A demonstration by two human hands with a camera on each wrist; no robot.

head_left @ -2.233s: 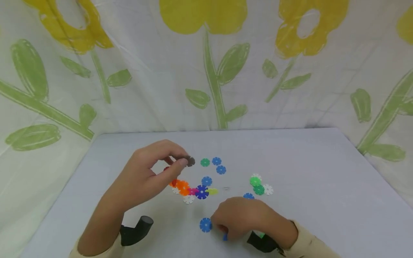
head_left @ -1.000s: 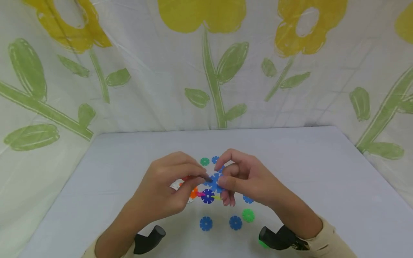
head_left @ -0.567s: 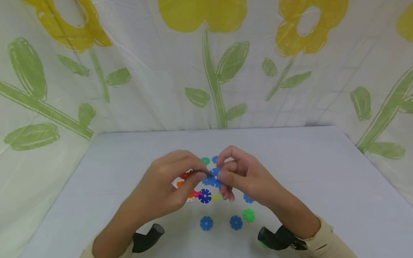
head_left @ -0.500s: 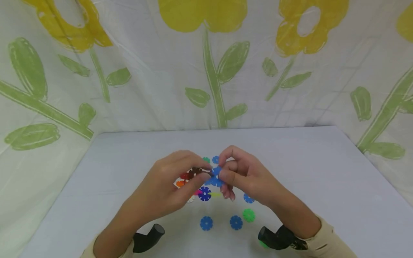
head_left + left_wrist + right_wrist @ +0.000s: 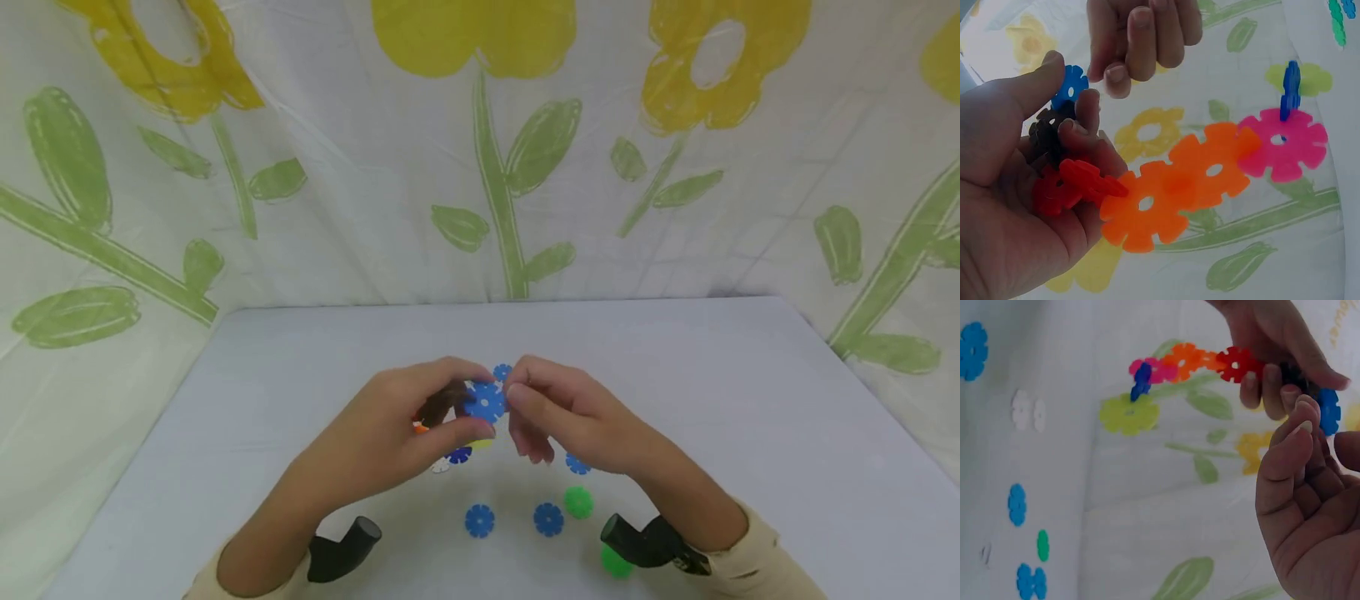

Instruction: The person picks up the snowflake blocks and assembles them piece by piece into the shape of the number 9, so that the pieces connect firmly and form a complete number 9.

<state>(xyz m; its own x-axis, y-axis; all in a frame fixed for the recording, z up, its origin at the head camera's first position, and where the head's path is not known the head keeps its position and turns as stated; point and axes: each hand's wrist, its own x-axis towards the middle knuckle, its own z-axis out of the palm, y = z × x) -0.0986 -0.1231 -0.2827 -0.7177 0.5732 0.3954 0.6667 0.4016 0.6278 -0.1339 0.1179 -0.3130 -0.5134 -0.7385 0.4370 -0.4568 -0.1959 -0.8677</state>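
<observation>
A chain of plastic snowflake discs hangs from my left hand (image 5: 397, 425). Its upper end is a blue disc (image 5: 484, 403), its edges between my left thumb and forefinger. Dark brown discs (image 5: 1043, 134) and red discs (image 5: 1054, 190) follow inside the left palm. Beyond the fingers come orange discs (image 5: 1145, 219), a pink disc (image 5: 1307, 140), a dark blue disc (image 5: 1291, 84) and a yellow disc (image 5: 1129, 419). My right hand (image 5: 570, 412) pinches the blue disc's right edge between thumb and curled forefinger, its other fingers loosely bent. My hands partly hide the chain in the head view.
On the pale table (image 5: 262, 358) lie loose blue discs (image 5: 479, 521) and green discs (image 5: 578, 502) near the front. White discs (image 5: 1020, 409) show in the right wrist view. A flower-printed cloth (image 5: 360, 208) hangs behind the table.
My right hand left the front of the table and brought a blue disc up to the brown end of the chain. My left thumb and forefinger have since shifted onto that blue disc.
</observation>
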